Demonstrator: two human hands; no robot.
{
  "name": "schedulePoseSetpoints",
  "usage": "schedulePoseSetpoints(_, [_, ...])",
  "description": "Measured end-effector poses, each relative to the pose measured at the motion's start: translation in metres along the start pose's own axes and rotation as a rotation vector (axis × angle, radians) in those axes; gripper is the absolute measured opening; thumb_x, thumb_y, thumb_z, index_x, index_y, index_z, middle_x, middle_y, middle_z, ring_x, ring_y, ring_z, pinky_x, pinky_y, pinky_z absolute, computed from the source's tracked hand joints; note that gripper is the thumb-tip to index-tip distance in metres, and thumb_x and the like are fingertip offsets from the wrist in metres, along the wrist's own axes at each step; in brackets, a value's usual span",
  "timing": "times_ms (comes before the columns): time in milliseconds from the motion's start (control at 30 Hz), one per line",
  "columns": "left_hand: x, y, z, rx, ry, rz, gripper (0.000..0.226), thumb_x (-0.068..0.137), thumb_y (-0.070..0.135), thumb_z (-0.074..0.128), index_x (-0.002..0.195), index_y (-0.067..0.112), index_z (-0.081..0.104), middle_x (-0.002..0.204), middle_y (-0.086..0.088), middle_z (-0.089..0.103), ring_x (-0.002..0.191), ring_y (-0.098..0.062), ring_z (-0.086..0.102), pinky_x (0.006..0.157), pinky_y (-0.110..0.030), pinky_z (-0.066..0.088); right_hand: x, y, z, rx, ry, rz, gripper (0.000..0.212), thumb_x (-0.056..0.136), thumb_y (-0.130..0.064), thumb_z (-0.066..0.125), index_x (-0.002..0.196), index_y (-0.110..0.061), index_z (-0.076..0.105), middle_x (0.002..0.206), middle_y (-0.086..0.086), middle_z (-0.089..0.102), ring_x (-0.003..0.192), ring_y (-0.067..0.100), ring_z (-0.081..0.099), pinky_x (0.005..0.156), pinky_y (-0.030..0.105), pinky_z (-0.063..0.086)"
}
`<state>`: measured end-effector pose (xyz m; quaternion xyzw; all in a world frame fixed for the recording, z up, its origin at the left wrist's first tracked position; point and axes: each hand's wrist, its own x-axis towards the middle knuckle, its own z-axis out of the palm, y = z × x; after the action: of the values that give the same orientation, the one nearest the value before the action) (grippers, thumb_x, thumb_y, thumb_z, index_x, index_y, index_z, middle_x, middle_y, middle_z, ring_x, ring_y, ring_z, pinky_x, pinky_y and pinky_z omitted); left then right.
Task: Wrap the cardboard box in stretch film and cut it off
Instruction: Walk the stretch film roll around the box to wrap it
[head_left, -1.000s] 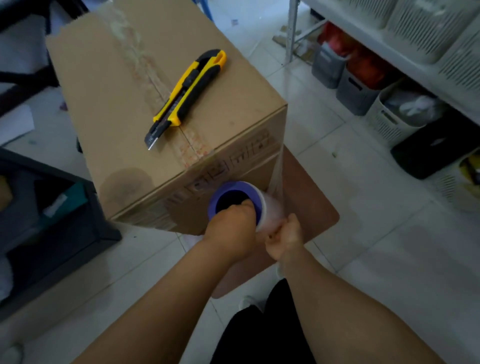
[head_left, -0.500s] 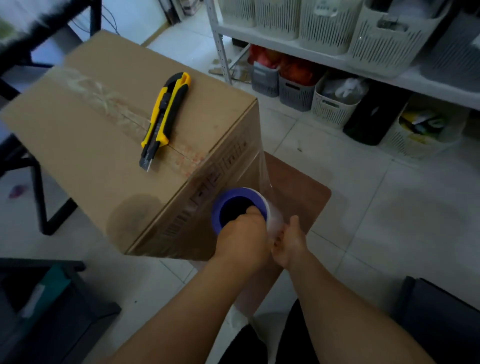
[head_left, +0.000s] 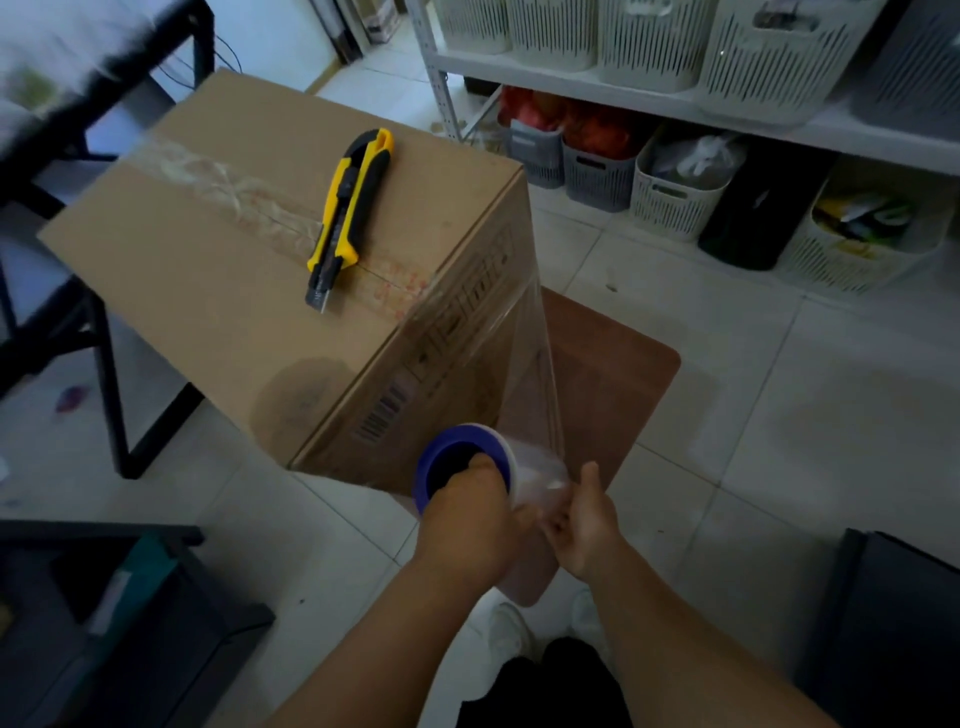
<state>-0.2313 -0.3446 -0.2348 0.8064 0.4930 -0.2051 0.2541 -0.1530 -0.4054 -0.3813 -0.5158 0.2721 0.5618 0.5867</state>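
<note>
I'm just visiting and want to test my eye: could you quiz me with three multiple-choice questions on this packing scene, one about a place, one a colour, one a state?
1. Where does the utility knife lie?
A. on the floor
B. on top of the cardboard box
C. on the shelf

2. What colour is the core of the stretch film roll?
A. blue
B. red
C. green

3. What is the film doing?
A. cut loose
B. fully rolled up
C. stretched from box corner to roll

Answers: 1 B, it rests across the taped seam. 2 A, the rim by the left hand shows blue. 3 C, a clear sheet spans down to the roll between both hands, right hand included.

brown board (head_left: 623, 364) on tile floor (head_left: 779, 467)
</note>
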Motion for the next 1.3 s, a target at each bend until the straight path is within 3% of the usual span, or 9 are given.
schedulePoseSetpoints(100, [-0.003, -0.008, 0.001, 0.019, 0.025, 0.012, 0.046, 0.087, 0.040, 0.063, 0.114, 0.008, 0.045, 0.107, -0.009, 0.064, 0.093, -0.023, 0.064, 0.070, -0.030, 0.049, -0.003, 0.009, 0.003, 0.019, -0.016, 0.018, 0.055, 0.102, -0.052, 0.025, 0.093, -0.009, 0.059, 0.054, 0.002, 0.060, 0.049, 0.011, 0.056, 0.052, 0.025, 0.044])
schedulePoseSetpoints(267, [-0.012, -0.021, 0.007, 0.086, 0.058, 0.062, 0.048, 0.088, 0.041, 0.061, 0.119, 0.009, 0.044, 0.108, -0.006, 0.064, 0.094, -0.020, 0.064, 0.073, -0.027, 0.051, -0.006, 0.030, 0.004, 0.048, -0.010, 0.028, 0.056, 0.102, -0.052, 0.027, 0.115, -0.008, 0.058, 0.064, 0.004, 0.060, 0.060, 0.014, 0.054, 0.054, 0.025, 0.043])
schedulePoseSetpoints(467, [-0.026, -0.051, 0.017, 0.116, 0.034, 0.119, 0.048, 0.090, 0.037, 0.059, 0.125, 0.009, 0.042, 0.111, -0.005, 0.063, 0.095, -0.019, 0.064, 0.081, -0.029, 0.055, -0.009, 0.068, 0.007, 0.100, -0.017, 0.048, 0.070, 0.098, -0.059, 0.026, 0.136, -0.006, 0.051, 0.128, 0.016, 0.062, 0.101, 0.026, 0.063, 0.066, 0.031, 0.051])
schedulePoseSetpoints(667, [-0.038, -0.084, 0.019, 0.127, 0.022, 0.137, 0.049, 0.090, 0.033, 0.060, 0.128, 0.010, 0.040, 0.116, -0.005, 0.062, 0.100, -0.018, 0.063, 0.083, -0.028, 0.053, -0.007, 0.109, 0.014, 0.138, -0.011, 0.015, 0.070, 0.098, -0.059, 0.026, 0.144, -0.008, 0.043, 0.135, 0.016, 0.058, 0.118, 0.029, 0.058, 0.087, 0.034, 0.052])
schedulePoseSetpoints(767, [-0.040, -0.097, 0.016, 0.145, 0.018, 0.146, 0.051, 0.089, 0.033, 0.061, 0.129, 0.009, 0.040, 0.118, -0.006, 0.061, 0.102, -0.019, 0.063, 0.084, -0.027, 0.052, -0.007, 0.125, 0.019, 0.145, -0.022, 0.008, 0.070, 0.098, -0.060, 0.026, 0.143, -0.009, 0.045, 0.133, 0.015, 0.060, 0.117, 0.028, 0.060, 0.094, 0.035, 0.050])
schedulePoseSetpoints(933, [-0.043, -0.114, 0.011, 0.160, 0.008, 0.180, 0.057, 0.085, 0.041, 0.065, 0.127, 0.010, 0.041, 0.117, -0.006, 0.061, 0.101, -0.020, 0.063, 0.084, -0.028, 0.053, -0.007, 0.141, 0.028, 0.150, 0.002, 0.002, 0.070, 0.098, -0.058, 0.027, 0.139, -0.006, 0.049, 0.130, 0.016, 0.062, 0.113, 0.028, 0.062, 0.080, 0.032, 0.053])
schedulePoseSetpoints(1000, [-0.045, -0.119, 0.011, 0.160, 0.014, 0.196, 0.058, 0.084, 0.041, 0.066, 0.127, 0.010, 0.041, 0.117, -0.006, 0.061, 0.101, -0.019, 0.063, 0.084, -0.028, 0.053, -0.007, 0.146, 0.032, 0.158, 0.001, 0.002, 0.070, 0.098, -0.060, 0.026, 0.138, -0.006, 0.050, 0.131, 0.015, 0.061, 0.096, 0.023, 0.065, 0.069, 0.029, 0.053])
schedulePoseSetpoints(1100, [-0.045, -0.127, 0.010, 0.174, 0.025, 0.222, 0.056, 0.085, 0.040, 0.066, 0.125, 0.009, 0.042, 0.117, -0.006, 0.061, 0.102, -0.020, 0.062, 0.083, -0.027, 0.052, -0.006, 0.154, 0.036, 0.160, 0.017, -0.017, 0.071, 0.098, -0.060, 0.024, 0.137, -0.007, 0.051, 0.128, 0.013, 0.062, 0.064, 0.012, 0.055, 0.049, 0.023, 0.048])
schedulePoseSetpoints(1300, [-0.044, -0.141, 0.011, 0.243, 0.042, 0.248, 0.047, 0.089, 0.032, 0.061, 0.124, 0.007, 0.042, 0.113, -0.009, 0.063, 0.098, -0.022, 0.064, 0.082, -0.030, 0.054, -0.007, 0.167, 0.044, 0.183, -0.007, -0.036, 0.068, 0.099, -0.058, 0.026, 0.136, -0.008, 0.052, 0.129, 0.013, 0.062, 0.088, 0.019, 0.063, 0.066, 0.028, 0.049])
